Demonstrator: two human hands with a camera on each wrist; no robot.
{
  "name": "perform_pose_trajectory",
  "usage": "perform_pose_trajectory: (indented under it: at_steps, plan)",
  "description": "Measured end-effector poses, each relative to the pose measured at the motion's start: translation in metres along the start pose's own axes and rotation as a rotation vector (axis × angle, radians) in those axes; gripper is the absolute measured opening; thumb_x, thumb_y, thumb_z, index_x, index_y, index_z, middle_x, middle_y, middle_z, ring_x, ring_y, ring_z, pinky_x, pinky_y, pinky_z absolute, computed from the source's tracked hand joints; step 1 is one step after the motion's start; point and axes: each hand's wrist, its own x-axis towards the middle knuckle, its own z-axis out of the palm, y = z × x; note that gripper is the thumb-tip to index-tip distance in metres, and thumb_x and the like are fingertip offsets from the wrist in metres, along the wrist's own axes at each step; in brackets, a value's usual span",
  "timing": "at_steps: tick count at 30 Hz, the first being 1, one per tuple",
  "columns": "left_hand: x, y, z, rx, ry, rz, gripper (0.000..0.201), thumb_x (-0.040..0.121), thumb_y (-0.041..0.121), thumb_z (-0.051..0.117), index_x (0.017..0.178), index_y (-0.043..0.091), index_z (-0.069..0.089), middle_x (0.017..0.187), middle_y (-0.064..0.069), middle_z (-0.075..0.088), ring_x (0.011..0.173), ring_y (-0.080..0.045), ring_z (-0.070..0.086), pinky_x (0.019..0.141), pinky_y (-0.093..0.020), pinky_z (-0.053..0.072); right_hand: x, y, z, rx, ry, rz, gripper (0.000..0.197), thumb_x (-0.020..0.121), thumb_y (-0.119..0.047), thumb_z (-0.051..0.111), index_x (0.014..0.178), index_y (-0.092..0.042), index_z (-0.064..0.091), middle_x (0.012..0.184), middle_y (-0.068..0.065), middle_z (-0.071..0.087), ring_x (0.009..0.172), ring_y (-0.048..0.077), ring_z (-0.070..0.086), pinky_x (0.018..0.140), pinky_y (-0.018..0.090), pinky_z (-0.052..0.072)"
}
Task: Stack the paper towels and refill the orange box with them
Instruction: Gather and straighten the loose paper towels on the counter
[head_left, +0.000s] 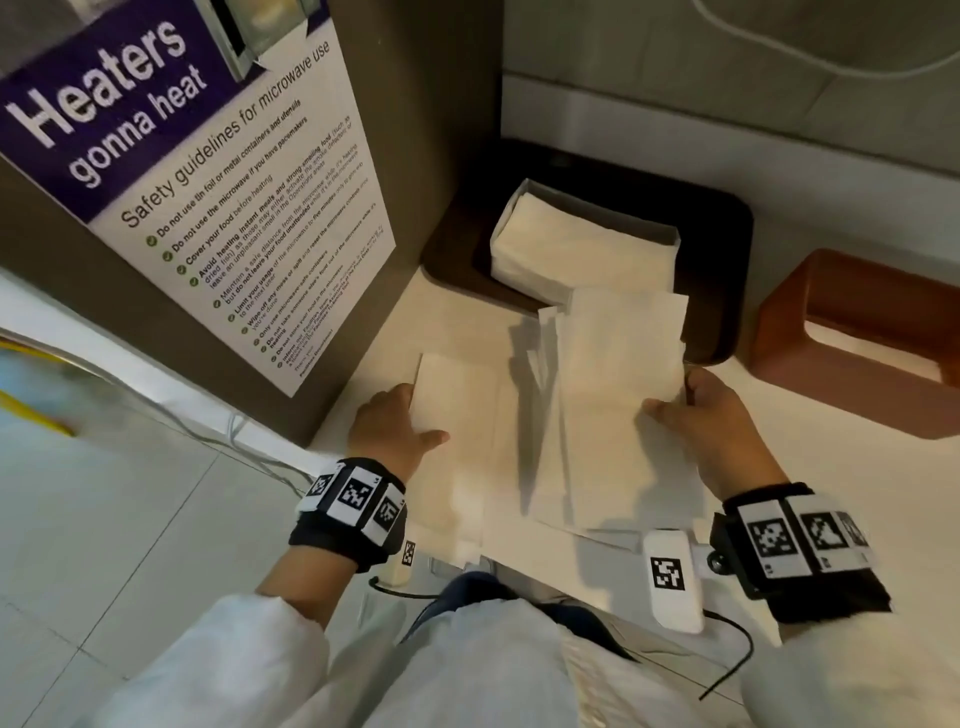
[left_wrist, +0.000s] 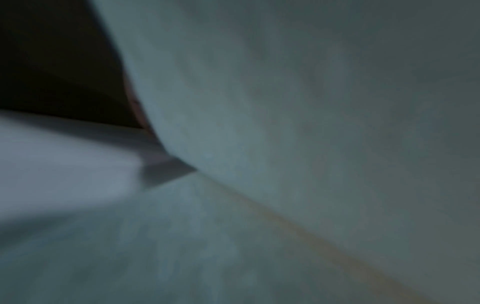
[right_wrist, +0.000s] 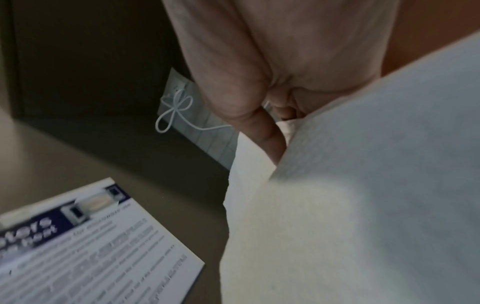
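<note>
A flat pile of cream paper towels (head_left: 462, 452) lies on the pale counter in the head view. My left hand (head_left: 402, 421) grips its left edge, thumb on top and fingers hidden beneath. My right hand (head_left: 691, 410) pinches a second bundle of paper towels (head_left: 618, 384) at its right edge, raised and tilted over the pile. That bundle (right_wrist: 363, 185) fills the right wrist view below my thumb (right_wrist: 233, 86). The orange box (head_left: 852, 332) stands open to the right, apart from both hands. The left wrist view is blurred, showing only towel (left_wrist: 311, 123).
A wrapped pack of towels (head_left: 576, 244) sits on a dark tray (head_left: 722, 260) behind the pile. A brown cabinet side with a microwave safety poster (head_left: 208, 197) rises on the left. The counter's front edge runs under my wrists, with tiled floor (head_left: 104, 519) at lower left.
</note>
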Motion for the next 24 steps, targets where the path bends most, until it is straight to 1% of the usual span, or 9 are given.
perform_pose_trajectory:
  at_steps: [3,5,8,10,15,18,20,22,24]
  plan:
    - [-0.001,0.005,-0.001,0.033,-0.026,-0.014,0.059,0.077,0.041,0.068,0.121,0.008,0.046,0.122,-0.011,0.057,0.112,-0.030,0.053,0.092,-0.037,0.043,0.009,0.000,0.012,0.076,-0.055,0.085,0.025,0.079,0.000,0.059,0.105,0.001,0.058,0.091,0.014,0.065,0.078,0.024,0.058,0.066,0.030,0.047]
    - [-0.002,0.009,-0.001,0.096,-0.065,-0.007,0.055,0.082,0.041,0.062,0.121,0.005,0.049,0.124,-0.012,0.056,0.114,-0.029,0.052,0.092,-0.035,0.041,0.016,0.002,0.032,-0.082,-0.036,0.128,0.021,0.076,-0.007,0.062,0.095,0.002,0.057,0.085,0.013,0.061,0.073,0.023,0.055,0.063,0.028,0.047]
    - [-0.005,0.010,-0.002,0.080,-0.105,0.002,0.049,0.086,0.039,0.057,0.120,0.004,0.050,0.123,-0.012,0.056,0.112,-0.028,0.052,0.090,-0.034,0.041,0.016,0.002,0.061,-0.627,0.133,0.170,0.031,0.078,-0.022,0.061,0.102,-0.005,0.053,0.103,0.012,0.053,0.098,0.032,0.053,0.082,0.037,0.046]
    - [-0.009,0.009,-0.006,-0.030,-0.084,0.015,0.042,0.088,0.035,0.054,0.120,0.007,0.050,0.121,-0.010,0.057,0.110,-0.028,0.053,0.089,-0.034,0.041,0.011,-0.002,0.069,-0.728,0.194,0.184,0.040,0.080,-0.026,0.062,0.111,-0.004,0.049,0.114,0.014,0.049,0.107,0.033,0.048,0.089,0.041,0.041]
    - [-0.025,0.010,-0.042,-0.421,-0.035,0.074,0.020,0.089,0.026,0.055,0.104,0.015,0.051,0.091,0.003,0.057,0.084,-0.015,0.054,0.070,-0.026,0.039,0.021,-0.002,0.056,-0.664,0.035,0.229,0.058,0.072,-0.032,0.072,0.116,-0.002,0.049,0.120,0.016,0.051,0.113,0.034,0.049,0.096,0.041,0.044]
    - [-0.044,0.028,-0.075,-0.648,0.046,0.208,0.014,0.088,0.021,0.056,0.101,0.020,0.050,0.084,0.014,0.053,0.076,0.001,0.053,0.061,-0.017,0.040,0.027,0.002,0.056,-0.525,-0.005,0.202,0.047,0.067,-0.026,0.075,0.102,-0.004,0.052,0.104,0.011,0.058,0.103,0.030,0.058,0.077,0.031,0.046]
    - [-0.049,0.042,-0.083,-0.840,0.028,0.252,0.015,0.091,0.017,0.051,0.103,0.026,0.051,0.087,0.018,0.054,0.073,0.012,0.055,0.058,-0.011,0.044,0.027,0.003,0.059,-0.460,-0.013,0.164,0.045,0.067,-0.020,0.074,0.101,-0.006,0.048,0.099,0.009,0.057,0.103,0.029,0.058,0.075,0.028,0.041]
    - [-0.045,0.059,-0.074,-0.976,-0.127,0.176,0.021,0.093,0.019,0.048,0.112,0.024,0.052,0.093,0.014,0.060,0.081,0.003,0.060,0.057,-0.015,0.046,0.025,0.003,0.061,-0.349,-0.033,0.172,0.057,0.071,-0.014,0.072,0.117,-0.003,0.041,0.107,0.010,0.054,0.110,0.029,0.053,0.082,0.028,0.041]
    - [-0.037,0.074,-0.047,-0.971,-0.309,0.061,0.023,0.093,0.019,0.049,0.115,0.017,0.055,0.106,0.000,0.066,0.089,-0.013,0.061,0.067,-0.019,0.046,0.022,0.005,0.060,-0.163,-0.081,0.237,0.061,0.078,-0.010,0.064,0.129,-0.005,0.032,0.113,0.009,0.050,0.109,0.029,0.052,0.084,0.031,0.044]
